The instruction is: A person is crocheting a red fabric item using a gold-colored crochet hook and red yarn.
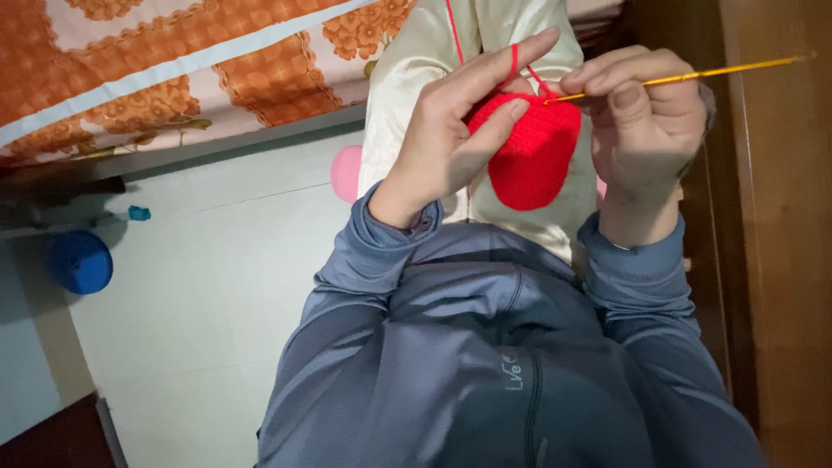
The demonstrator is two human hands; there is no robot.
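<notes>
Left hand [451, 139] pinches red crochet piece [530, 156]; right hand [646, 121] grips hook [693, 76]

The left hand [451, 130] covers the red crochet piece's [533, 160] left edge. The hook's [693, 76] tip is buried in the stitches. The yarn strand [453, 30] runs off the top edge, and the bedspread [173, 61] is cropped too.

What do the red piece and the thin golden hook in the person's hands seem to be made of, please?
The red piece looks like crocheted yarn, matte and soft, with fine stitch rows; the fibre cannot be told. The golden hook looks like metal, thin, straight and slightly shiny, though coated plastic is possible.
</notes>
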